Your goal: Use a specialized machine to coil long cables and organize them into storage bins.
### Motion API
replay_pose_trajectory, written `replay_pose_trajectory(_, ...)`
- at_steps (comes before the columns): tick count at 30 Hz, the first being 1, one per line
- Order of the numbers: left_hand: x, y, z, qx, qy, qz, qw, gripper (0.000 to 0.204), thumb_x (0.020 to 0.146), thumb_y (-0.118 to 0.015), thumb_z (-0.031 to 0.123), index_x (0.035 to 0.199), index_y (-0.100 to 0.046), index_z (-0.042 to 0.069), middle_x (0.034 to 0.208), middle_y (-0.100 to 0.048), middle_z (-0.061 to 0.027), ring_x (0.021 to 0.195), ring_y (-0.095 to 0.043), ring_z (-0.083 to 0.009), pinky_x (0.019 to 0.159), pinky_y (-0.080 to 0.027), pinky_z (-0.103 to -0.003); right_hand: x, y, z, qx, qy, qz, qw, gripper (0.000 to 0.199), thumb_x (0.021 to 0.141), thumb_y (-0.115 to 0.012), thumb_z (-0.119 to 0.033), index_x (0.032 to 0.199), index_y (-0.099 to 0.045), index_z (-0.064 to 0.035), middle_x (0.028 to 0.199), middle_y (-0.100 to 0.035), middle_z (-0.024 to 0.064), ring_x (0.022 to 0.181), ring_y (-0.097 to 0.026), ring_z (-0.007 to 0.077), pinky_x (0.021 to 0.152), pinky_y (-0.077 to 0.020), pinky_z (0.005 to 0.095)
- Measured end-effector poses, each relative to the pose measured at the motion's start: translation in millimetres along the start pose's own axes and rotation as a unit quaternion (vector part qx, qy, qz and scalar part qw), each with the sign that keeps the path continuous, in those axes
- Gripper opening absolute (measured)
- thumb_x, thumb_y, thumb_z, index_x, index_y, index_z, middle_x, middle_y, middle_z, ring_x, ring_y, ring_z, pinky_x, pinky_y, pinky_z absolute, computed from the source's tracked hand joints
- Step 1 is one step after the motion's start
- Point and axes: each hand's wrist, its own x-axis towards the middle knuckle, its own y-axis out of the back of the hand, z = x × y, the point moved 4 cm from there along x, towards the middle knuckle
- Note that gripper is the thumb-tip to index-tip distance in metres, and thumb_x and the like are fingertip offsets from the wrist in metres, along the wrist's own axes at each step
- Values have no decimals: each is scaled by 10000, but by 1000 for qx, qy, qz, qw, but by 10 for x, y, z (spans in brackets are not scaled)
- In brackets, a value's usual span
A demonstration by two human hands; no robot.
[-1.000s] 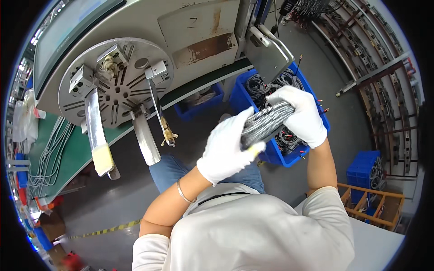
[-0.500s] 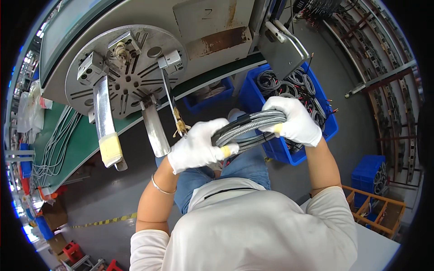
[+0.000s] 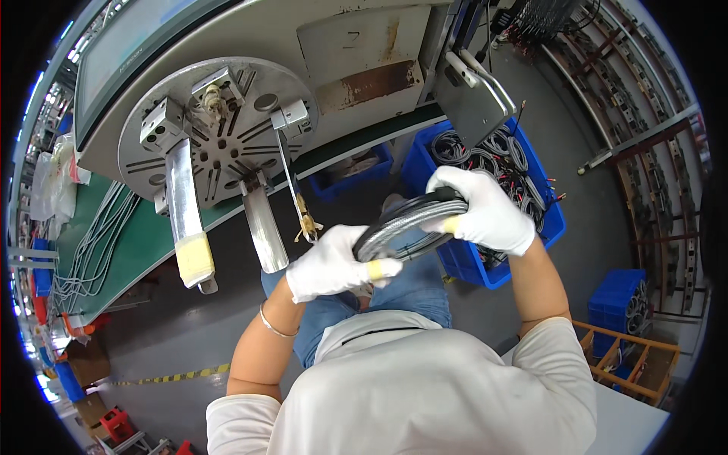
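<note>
A coil of grey braided cable (image 3: 408, 220) hangs in the air before my body, with black wrapping along its upper side. On its left end my left hand (image 3: 334, 264) is closed, wearing a white glove with a yellow band at the thumb. My right hand (image 3: 485, 212), gloved alike, grips the opposite end. Left of the coil stands a round slotted metal disc (image 3: 220, 163) with long metal arms; one arm ends in a yellow-wrapped tip (image 3: 195, 260). My left hand is just below a thin arm (image 3: 305, 221) of that disc.
Beyond my right hand, a blue bin (image 3: 557, 227) holds several coiled cables. Loose grey cables (image 3: 98, 243) lie on the green bench (image 3: 140, 243) at left. A metal plate with handles (image 3: 474, 102) juts out above the bin. An orange divided tray (image 3: 637, 368) sits at lower right.
The coil has tipped and shifted slightly in my hands, which still grip both ends. My left hand has moved a little lower. The disc appears slightly lower in view.
</note>
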Motion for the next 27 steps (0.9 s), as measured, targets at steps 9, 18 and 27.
replay_pose_trajectory(9,72,14,-158,-45,-4,6,999,227,795,-750,157,822,-574,16,703,-604,-37,641,-596,-101,582,-494,-245,36,-72,-117,-91,70,-67,991,299,712,-784,-213,820,-595,-8,648,-529,22,606,-502,82,571,-412,242)
replay_pose_trajectory(18,39,-135,-218,-207,-85,-86,971,221,885,-632,175,942,-584,-33,770,-667,-142,868,-670,-246,847,-515,-355,172,73,160,103,-32,20,994,229,711,-762,-106,774,-557,-22,543,-473,-28,401,-418,39,373,-300,201)
replay_pose_trajectory(27,38,-10,-67,-106,-45,40,993,220,823,-708,159,890,-606,-24,710,-638,-94,723,-664,-186,731,-533,-297,161,29,187,110,-66,11,992,197,742,-752,-113,809,-587,-29,612,-524,-22,429,-400,30,388,-287,199)
